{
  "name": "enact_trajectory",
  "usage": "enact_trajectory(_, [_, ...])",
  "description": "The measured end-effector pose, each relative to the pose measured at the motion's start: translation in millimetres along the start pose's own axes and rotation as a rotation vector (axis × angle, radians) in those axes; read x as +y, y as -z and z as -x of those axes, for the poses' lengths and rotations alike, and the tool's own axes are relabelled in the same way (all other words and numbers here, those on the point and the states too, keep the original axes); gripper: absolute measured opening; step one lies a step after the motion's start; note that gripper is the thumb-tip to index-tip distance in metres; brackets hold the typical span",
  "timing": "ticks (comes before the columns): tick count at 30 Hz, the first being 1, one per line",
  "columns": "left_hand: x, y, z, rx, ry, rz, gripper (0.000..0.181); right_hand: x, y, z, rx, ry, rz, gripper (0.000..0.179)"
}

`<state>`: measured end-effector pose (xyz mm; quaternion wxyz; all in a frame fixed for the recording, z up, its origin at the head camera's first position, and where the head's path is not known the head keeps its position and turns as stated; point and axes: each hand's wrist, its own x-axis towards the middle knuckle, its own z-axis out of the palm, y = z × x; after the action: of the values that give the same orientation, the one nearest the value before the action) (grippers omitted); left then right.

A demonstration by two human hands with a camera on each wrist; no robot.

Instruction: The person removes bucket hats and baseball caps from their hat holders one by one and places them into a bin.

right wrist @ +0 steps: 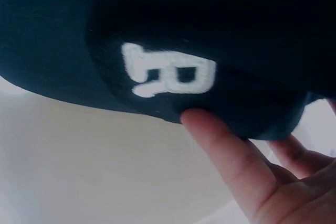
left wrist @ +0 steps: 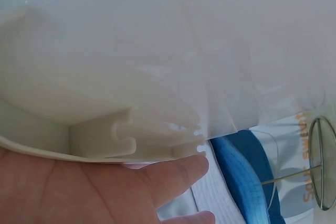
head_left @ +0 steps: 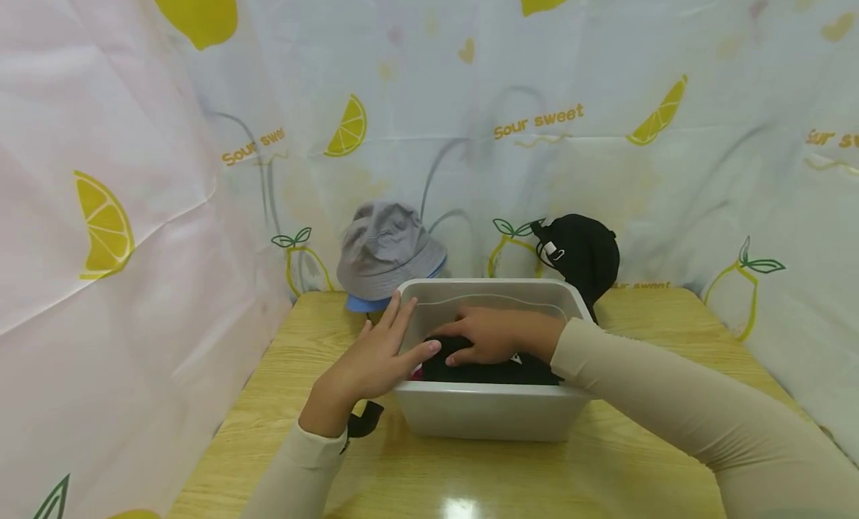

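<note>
A light grey plastic bin (head_left: 490, 414) stands on the table in the head view. Inside it lies a black cap (head_left: 496, 371), whose white embroidered letter shows large in the right wrist view. My right hand (head_left: 496, 332) reaches into the bin and holds this cap, thumb on the front and the other fingers partly hidden behind it. Against the bin's left rim rests my left hand (head_left: 376, 359), its fingers straight along the outside and the thumb over the rim. A small patch of red (head_left: 417, 373) shows beside the cap; its kind is unclear.
Behind the bin on the left, a grey bucket hat (head_left: 385, 250) sits over a blue hat (head_left: 365, 305). A black hat (head_left: 590, 250) hangs behind the right corner. The wooden table (head_left: 268, 437) meets a lemon-print cloth backdrop (head_left: 456, 49) at the back.
</note>
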<state>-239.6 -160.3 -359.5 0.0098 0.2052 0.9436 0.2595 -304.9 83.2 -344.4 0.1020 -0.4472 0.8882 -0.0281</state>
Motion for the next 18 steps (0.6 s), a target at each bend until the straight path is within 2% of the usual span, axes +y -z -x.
enact_trajectory(8, [-0.6, -0.6, -0.4, 0.001, -0.011, 0.001, 0.096, -2.5, -2.7, -0.5, -0.052, -0.058, -0.038, 0.063])
enact_trajectory(18, [-0.5, -1.3, -0.2, 0.004, -0.006, -0.007, 0.096, -1.4, -4.4, -0.2, -0.04, -0.028, -0.038, 0.063])
